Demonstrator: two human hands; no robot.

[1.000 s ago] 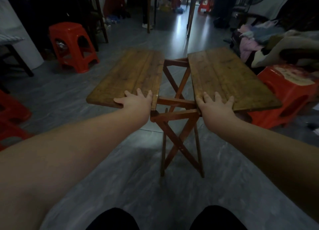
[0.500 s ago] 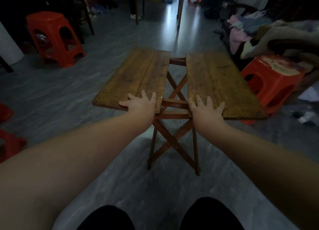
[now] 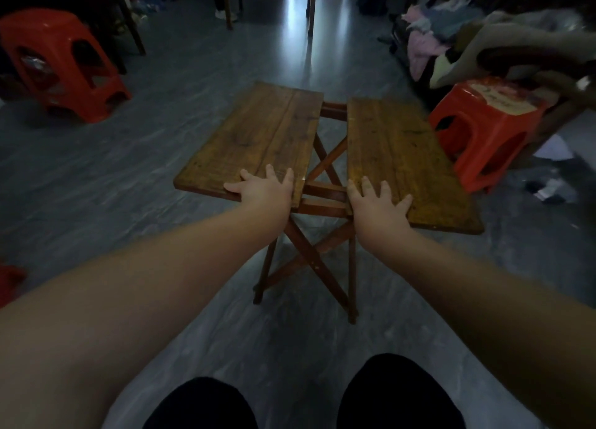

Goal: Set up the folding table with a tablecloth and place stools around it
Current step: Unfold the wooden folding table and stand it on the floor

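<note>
My left hand [image 3: 263, 188] lies flat, fingers spread, on the near inner corner of the left leaf [image 3: 267, 132], my right hand [image 3: 375, 199] likewise on the right leaf [image 3: 396, 148] — the leaves of the folding table [image 3: 322, 208] run lengthwise away from me, with a gap between them.

We've got both palms down flat on the folding table [image 3: 319, 207]: left hand [image 3: 264, 187] at the near edge of the left leaf [image 3: 267, 129], right hand [image 3: 375, 199] at the near edge of the right leaf [image 3: 400, 148], fingers spread. A gap runs between the leaves, with the crossed legs [image 3: 303, 257] showing through. One red stool [image 3: 61, 64] stands far left, another stool [image 3: 483, 129] close beside the right leaf, by heaped clothes [image 3: 425, 41].
</note>
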